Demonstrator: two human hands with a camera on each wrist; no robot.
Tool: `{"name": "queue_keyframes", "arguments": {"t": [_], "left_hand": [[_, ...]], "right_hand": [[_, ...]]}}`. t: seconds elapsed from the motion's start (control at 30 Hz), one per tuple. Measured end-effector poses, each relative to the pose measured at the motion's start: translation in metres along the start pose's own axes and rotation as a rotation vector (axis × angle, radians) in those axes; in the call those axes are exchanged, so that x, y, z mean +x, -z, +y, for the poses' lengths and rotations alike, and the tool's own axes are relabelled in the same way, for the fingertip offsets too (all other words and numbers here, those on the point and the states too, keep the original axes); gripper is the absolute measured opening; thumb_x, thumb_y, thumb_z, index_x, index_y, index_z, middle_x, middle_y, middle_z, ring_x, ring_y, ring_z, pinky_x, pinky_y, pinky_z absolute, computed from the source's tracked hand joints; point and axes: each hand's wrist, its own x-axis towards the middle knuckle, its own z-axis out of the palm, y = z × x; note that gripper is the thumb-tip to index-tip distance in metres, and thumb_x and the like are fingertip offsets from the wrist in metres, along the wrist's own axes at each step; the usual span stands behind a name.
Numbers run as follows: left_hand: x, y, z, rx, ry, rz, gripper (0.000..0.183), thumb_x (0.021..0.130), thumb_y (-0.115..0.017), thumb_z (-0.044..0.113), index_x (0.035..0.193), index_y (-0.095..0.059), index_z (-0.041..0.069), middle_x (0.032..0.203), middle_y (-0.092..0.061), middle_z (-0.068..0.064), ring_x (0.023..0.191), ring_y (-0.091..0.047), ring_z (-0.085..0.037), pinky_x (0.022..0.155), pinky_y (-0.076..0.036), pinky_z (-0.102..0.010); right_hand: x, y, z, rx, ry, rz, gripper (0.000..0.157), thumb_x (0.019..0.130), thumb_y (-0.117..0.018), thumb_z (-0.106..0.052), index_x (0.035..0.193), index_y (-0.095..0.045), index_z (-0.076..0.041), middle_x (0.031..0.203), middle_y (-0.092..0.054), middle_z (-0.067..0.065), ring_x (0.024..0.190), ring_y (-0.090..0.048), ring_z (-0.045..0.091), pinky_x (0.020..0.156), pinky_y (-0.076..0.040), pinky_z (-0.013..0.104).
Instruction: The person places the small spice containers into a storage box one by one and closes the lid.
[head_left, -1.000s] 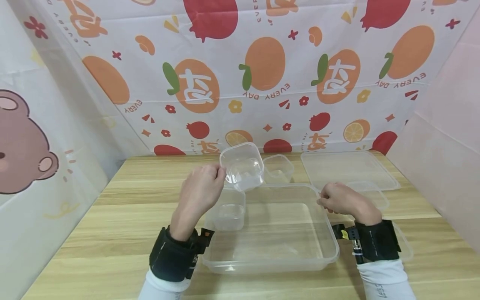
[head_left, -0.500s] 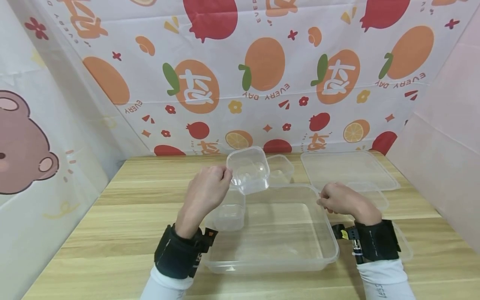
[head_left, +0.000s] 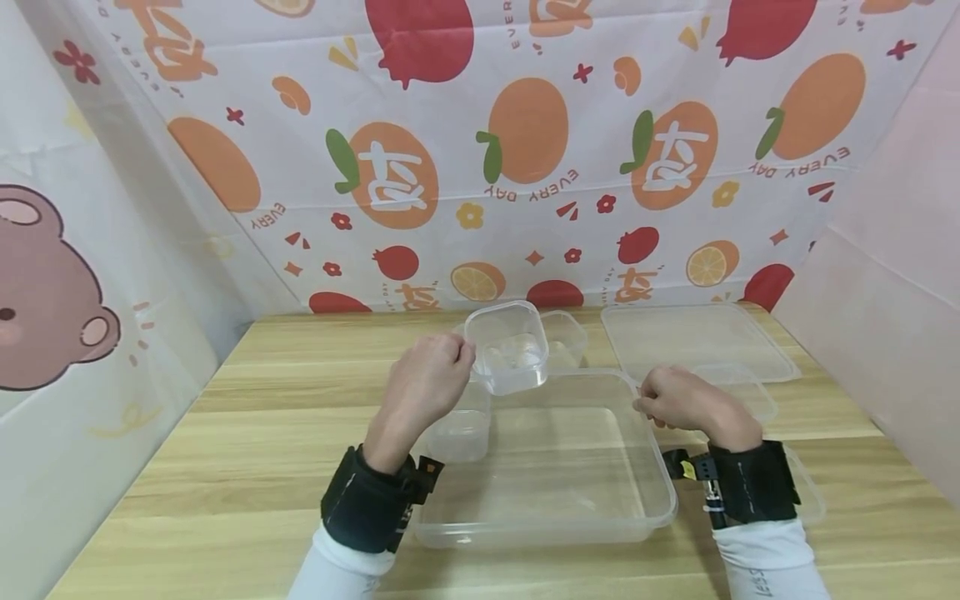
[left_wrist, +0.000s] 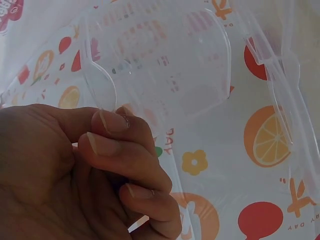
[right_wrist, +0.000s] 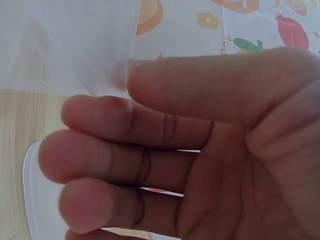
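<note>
My left hand (head_left: 427, 375) pinches the rim of a small clear plastic container (head_left: 510, 346), holding it above the far edge of a large clear plastic container (head_left: 555, 531). In the left wrist view the thumb and index fingertip meet at the edge of the small container (left_wrist: 170, 65). Inside the large one, at its left, a second small container (head_left: 459, 439) sits partly hidden by the left hand. My right hand (head_left: 693, 406) grips the right rim of the large container, thumb against its wall (right_wrist: 70, 50) in the right wrist view.
Another small clear container (head_left: 570, 337) stands behind the large one, partly covered by the held container. A large clear lid (head_left: 697, 337) lies at the back right of the wooden table (head_left: 247, 467). Smaller lids (head_left: 750, 392) lie near and under the right arm. Printed cloth (head_left: 450, 167) hangs behind.
My left hand has moved right and slightly down with the small container, which now tilts less. The right hand has stayed on the large container's rim.
</note>
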Motion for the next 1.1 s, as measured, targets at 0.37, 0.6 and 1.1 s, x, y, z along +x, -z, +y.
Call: {"name": "queue_keyframes", "arguments": {"t": [0.37,0.6,1.1], "left_hand": [[0.001,-0.007,0.000,-0.001,0.005,-0.012,0.042,0.105,-0.049,0.015,0.064,-0.053,0.008,0.056,-0.039,-0.001,0.050,-0.041,-0.019,0.049,-0.030,-0.029],[0.002,-0.011,0.001,0.009,-0.001,-0.027,0.041,0.105,-0.048,0.014,0.064,-0.054,0.009,0.056,-0.038,0.000,0.049,-0.041,-0.017,0.049,-0.031,-0.029],[0.003,-0.019,0.002,0.047,-0.032,-0.065,0.043,0.104,-0.048,0.012,0.062,-0.051,0.009,0.056,-0.037,0.000,0.049,-0.039,-0.015,0.049,-0.029,-0.028]], "right_hand": [[0.002,0.000,-0.002,-0.010,-0.019,-0.007,0.031,0.097,-0.061,-0.007,0.066,-0.064,-0.006,0.057,-0.048,-0.003,0.051,-0.041,0.012,0.052,-0.034,0.028],[0.001,0.000,-0.002,-0.009,-0.031,-0.013,0.028,0.098,-0.061,-0.007,0.071,-0.067,-0.004,0.058,-0.048,-0.002,0.052,-0.042,0.012,0.052,-0.035,0.028],[0.000,0.000,-0.001,-0.002,-0.025,-0.002,0.027,0.097,-0.061,-0.007,0.071,-0.067,-0.003,0.058,-0.049,-0.002,0.052,-0.042,0.012,0.052,-0.035,0.028]]}}
